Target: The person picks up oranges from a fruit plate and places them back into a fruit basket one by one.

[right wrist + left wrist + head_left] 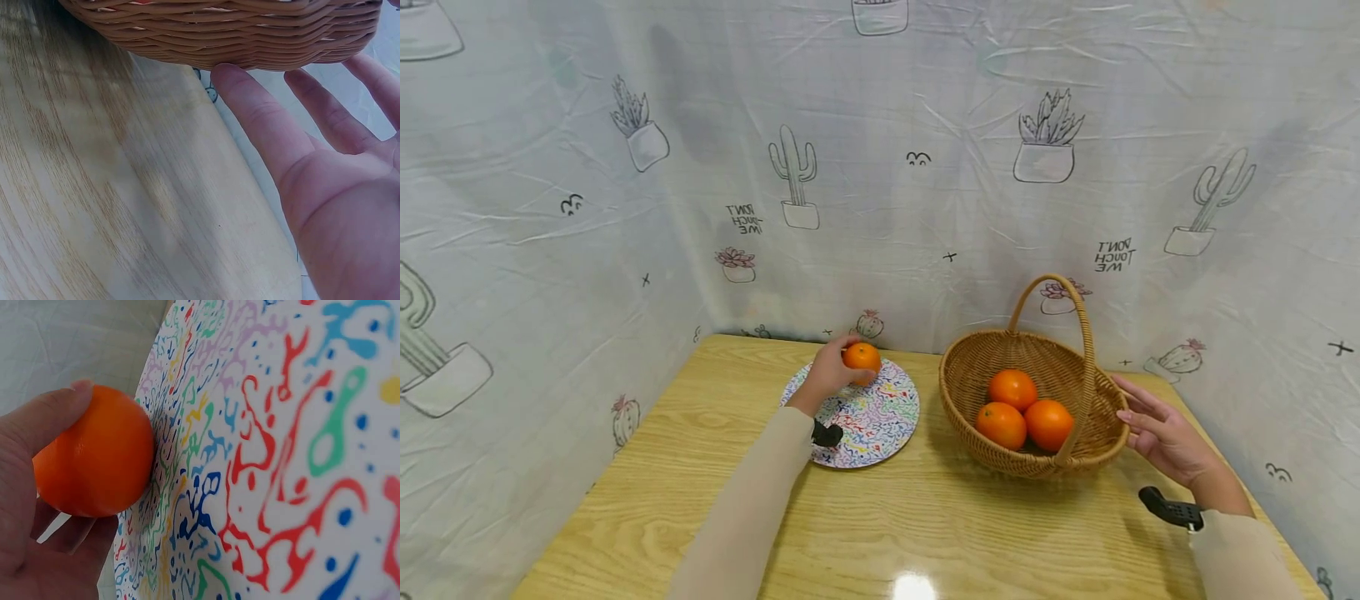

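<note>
My left hand (833,368) grips an orange (862,358) over the far part of a round board (872,425) with a multicoloured squiggle pattern. In the left wrist view the thumb lies on one side of the orange (100,453) and fingers pass behind it; the fruit is against or very close to the patterned surface (250,450). My right hand (1172,437) is at the right side of a wicker basket (958,392), fingers mostly straight. In the right wrist view its fingertips touch or nearly touch the woven wall (250,37). Three oranges (1012,390) lie inside the basket.
The wooden table (700,467) runs up to a pale curtain (865,233) printed with potted cacti, behind and at both sides. The basket's tall arched handle (1086,350) rises above its rim. Dark wrist devices (1172,510) are worn on both arms.
</note>
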Tool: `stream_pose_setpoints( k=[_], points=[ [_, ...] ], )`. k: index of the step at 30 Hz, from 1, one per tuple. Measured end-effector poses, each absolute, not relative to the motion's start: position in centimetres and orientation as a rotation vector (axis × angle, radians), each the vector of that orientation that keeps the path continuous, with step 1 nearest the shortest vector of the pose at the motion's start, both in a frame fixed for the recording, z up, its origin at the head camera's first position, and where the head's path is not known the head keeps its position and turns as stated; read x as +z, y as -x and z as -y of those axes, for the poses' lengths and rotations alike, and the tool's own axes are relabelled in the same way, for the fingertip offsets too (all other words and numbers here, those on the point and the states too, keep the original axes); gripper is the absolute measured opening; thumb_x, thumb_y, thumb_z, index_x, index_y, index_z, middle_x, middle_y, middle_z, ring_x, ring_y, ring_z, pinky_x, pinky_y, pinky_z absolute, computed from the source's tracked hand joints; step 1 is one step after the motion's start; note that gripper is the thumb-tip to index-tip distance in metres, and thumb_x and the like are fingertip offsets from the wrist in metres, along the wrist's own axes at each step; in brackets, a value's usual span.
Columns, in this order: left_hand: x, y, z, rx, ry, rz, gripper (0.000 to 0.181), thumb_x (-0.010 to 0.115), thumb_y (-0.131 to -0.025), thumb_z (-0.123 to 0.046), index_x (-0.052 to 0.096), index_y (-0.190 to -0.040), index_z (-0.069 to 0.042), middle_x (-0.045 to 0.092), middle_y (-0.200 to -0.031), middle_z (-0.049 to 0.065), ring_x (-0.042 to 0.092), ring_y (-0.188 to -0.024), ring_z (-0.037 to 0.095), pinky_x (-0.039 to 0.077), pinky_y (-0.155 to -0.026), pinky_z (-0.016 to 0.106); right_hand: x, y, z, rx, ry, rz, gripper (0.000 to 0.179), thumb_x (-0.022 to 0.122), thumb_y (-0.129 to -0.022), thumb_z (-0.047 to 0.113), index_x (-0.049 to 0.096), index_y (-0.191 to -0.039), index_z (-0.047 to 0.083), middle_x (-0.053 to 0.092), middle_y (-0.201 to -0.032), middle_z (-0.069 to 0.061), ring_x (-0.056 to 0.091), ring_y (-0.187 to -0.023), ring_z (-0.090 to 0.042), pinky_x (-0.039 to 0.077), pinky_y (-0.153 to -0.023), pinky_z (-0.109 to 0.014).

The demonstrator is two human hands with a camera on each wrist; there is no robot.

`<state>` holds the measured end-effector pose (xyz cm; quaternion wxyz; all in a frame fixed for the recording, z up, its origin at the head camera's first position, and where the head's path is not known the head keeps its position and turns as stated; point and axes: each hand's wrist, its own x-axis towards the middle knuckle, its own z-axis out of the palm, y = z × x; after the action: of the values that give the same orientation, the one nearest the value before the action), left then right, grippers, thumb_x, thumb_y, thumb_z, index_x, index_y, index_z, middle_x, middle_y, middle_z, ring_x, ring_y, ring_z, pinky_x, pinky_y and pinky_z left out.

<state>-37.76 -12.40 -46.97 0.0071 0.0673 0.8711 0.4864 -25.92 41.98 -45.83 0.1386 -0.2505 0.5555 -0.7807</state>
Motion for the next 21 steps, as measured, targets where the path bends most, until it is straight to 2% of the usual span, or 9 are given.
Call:
stream_pose_setpoints(
  k=[13,21],
  points=[
    [-47.3,36.7,12.5,1.496,-0.206,-2.755,0.074,0.086,-0.085,-0.023,0.052,-0.150,-0.010,0.055,-0.146,0.017,0.059,-0.127,0.038,0.052,-0.106,0.053,-46.0,25.7,-42.0,-2.250,0.741,-1.607,0.063,0.026,-0.106,-0.011,0.020,-0.165,0.011,0.057,-0.147,0.001,0.065,-0.124,-0.017,0.060,-0.095,-0.035],
    [-47.4,36.5,12.2,1.501,-0.197,-2.769,0.071,0.085,-0.086,-0.024,0.054,-0.148,-0.012,0.056,-0.145,0.016,0.059,-0.126,0.037,0.052,-0.106,0.052,-46.0,25.7,-42.0,-2.253,0.740,-1.606,0.063,0.026,-0.106,-0.011,0.019,-0.165,0.010,0.056,-0.148,0.002,0.065,-0.125,-0.016,0.059,-0.095,-0.034]
  ],
)
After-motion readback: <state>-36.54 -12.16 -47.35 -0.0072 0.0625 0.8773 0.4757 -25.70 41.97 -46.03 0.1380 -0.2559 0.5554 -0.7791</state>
